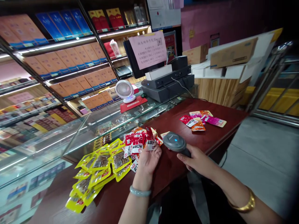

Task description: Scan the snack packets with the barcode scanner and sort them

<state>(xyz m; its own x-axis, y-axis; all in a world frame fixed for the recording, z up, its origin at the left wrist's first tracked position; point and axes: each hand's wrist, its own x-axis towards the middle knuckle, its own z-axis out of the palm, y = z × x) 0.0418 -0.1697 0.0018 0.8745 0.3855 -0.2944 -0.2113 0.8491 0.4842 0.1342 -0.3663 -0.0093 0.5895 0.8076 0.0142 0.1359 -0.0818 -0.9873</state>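
My right hand (198, 160) is wrapped round the handle of a dark grey barcode scanner (174, 141), whose head shows a blue light. My left hand (149, 158) is closed on a red and white snack packet (149, 137) at the edge of a heap of similar packets (135, 140). Left of that heap lies a spread of yellow-edged snack packets (100, 166) with dark contents in clear windows. A smaller group of red, orange and magenta packets (198, 120) lies farther off on the right. The scanner's head hangs just right of my left hand.
Everything rests on a dark red table (173, 172) against a glass display counter (77, 137). A small white fan (125, 90), a monitor with a pink notice (148, 49) and a black cash drawer (168, 88) stand behind. Cardboard boxes (233, 53) and a metal railing (271, 81) are at right.
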